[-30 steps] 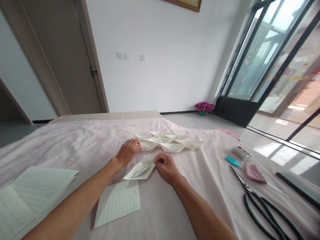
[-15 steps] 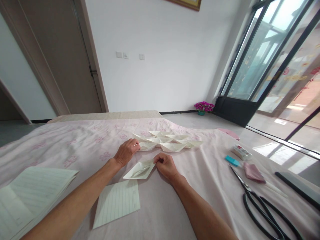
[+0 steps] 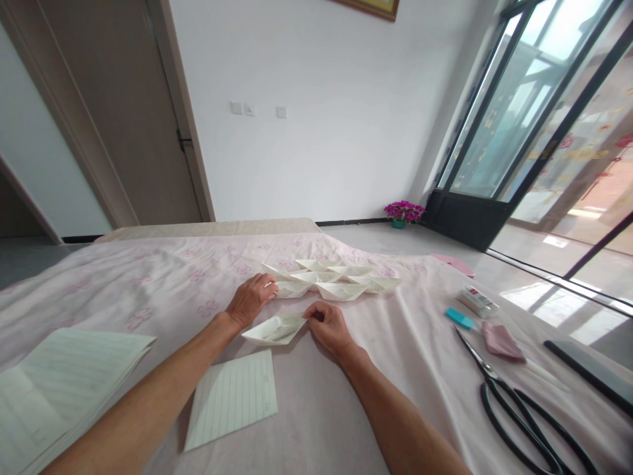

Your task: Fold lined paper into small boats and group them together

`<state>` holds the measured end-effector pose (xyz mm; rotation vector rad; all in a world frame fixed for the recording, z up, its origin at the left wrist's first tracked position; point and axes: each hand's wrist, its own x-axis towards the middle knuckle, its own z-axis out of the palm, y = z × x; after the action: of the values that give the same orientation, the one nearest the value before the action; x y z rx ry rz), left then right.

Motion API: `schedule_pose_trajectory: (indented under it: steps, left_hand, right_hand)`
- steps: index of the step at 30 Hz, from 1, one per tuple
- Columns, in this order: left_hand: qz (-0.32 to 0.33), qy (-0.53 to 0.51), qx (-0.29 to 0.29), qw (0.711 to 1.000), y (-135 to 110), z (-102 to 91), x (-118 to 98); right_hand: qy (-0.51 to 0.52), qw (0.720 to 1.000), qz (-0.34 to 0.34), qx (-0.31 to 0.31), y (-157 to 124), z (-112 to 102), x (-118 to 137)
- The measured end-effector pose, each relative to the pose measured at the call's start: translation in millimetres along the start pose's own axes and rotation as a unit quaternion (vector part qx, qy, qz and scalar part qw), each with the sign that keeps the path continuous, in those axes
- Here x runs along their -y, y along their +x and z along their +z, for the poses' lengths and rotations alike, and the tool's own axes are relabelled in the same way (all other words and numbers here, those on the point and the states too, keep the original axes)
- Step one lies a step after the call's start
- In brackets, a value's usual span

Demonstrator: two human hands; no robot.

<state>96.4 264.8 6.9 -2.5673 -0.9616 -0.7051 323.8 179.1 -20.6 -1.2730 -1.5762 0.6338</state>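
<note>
Pinching the right-hand tip of a paper boat (image 3: 275, 332), the right hand (image 3: 330, 326) had its thumb and fingers closed together on the paper. The boat was hollow side up, its other end pointing left, either on the flowered cloth (image 3: 326, 409) or slightly above it — I could not tell which. Just beyond it sat a cluster of folded boats (image 3: 341, 290), packed close together. At the left end of that cluster was the left hand (image 3: 251, 298), its fingers bent and drawn together at the nearest boat's tip — whether they had hold of it, I could not tell. Nearer the person, a square of lined paper (image 3: 235, 399) lay flat, and a stack of lined sheets (image 3: 89, 369) spread off to the left. Over on the right lay black-handled scissors (image 3: 490, 373), a small blue object (image 3: 459, 318), a pink object (image 3: 502, 342) and a small box (image 3: 477, 302). A pot of purple flowers (image 3: 404, 212) stood on the floor (image 3: 356, 241) by the glass door (image 3: 494, 132).
</note>
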Motion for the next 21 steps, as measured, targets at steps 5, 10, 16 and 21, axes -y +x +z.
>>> schedule_pose_trajectory:
  steps: [5, 10, 16, 21]
  left_hand:
    - [-0.014, -0.011, -0.006, 1.0, -3.4, 1.2, 6.2]
    - [-0.037, -0.019, -0.02, 0.999, -15.4, -8.3, 10.2]
    - [-0.094, -0.055, -0.042, 0.993, -52.1, -23.8, -2.1]
    - [-0.144, -0.101, -0.03, 0.984, -90.7, -42.6, -24.3]
  right_hand:
    - [0.001, 1.0, 0.014, -0.02, 0.4, -0.4, -1.8]
    - [-0.041, 0.995, 0.027, -0.091, -0.1, -6.4, -3.5]
    - [-0.134, 0.979, -0.019, -0.155, 1.4, -28.7, -6.6]
    - [-0.153, 0.97, -0.018, -0.187, 2.8, -46.0, -15.3]
